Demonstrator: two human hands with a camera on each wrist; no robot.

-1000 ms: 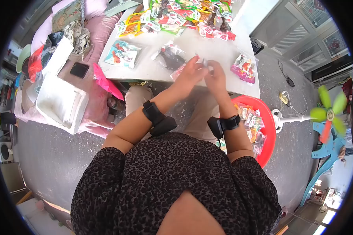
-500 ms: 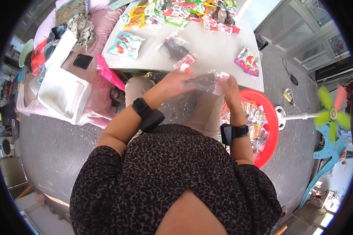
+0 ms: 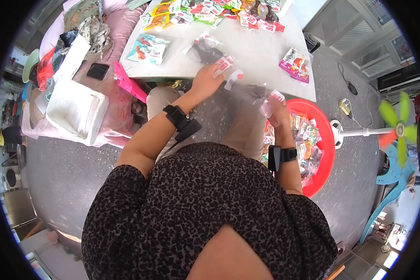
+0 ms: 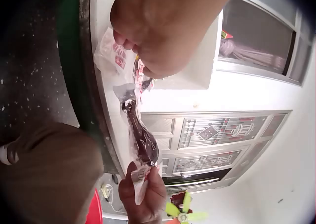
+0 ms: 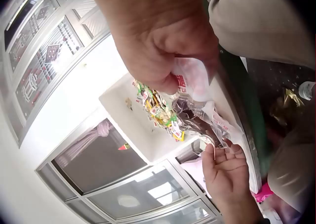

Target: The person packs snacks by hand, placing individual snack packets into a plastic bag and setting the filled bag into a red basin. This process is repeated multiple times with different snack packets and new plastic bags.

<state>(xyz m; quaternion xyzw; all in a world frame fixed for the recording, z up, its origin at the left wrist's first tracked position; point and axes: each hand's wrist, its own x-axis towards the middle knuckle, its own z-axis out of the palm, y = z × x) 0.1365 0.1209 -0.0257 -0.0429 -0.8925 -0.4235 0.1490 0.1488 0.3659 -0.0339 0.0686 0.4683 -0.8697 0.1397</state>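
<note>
"Reading the head view as a clock face, where's the right hand (image 3: 279,114)?"

"At two o'clock. Its grip is narrow, pinching the labelled end of a clear packet (image 4: 143,140) with something dark inside. The packet hangs in the air off the near edge of the tabletop (image 3: 261,56), its other end pointing toward ten."

"And the left hand (image 3: 207,83)?"

"At twelve, by the table's near edge. Its fingers are at the red-and-white label of a second dark packet (image 3: 206,49), which lies on the tabletop. I can't tell whether that grip pinches it."

"What else is around?"

"A heap of colourful packets (image 3: 210,10) at twelve, on the far part of the tabletop. A blue-and-white packet (image 3: 147,49) lies at eleven, and a purple one (image 3: 295,65) between one and two. The red tub (image 3: 329,154) at three, on the floor, holds more wrapped packets (image 3: 308,149)."
</note>
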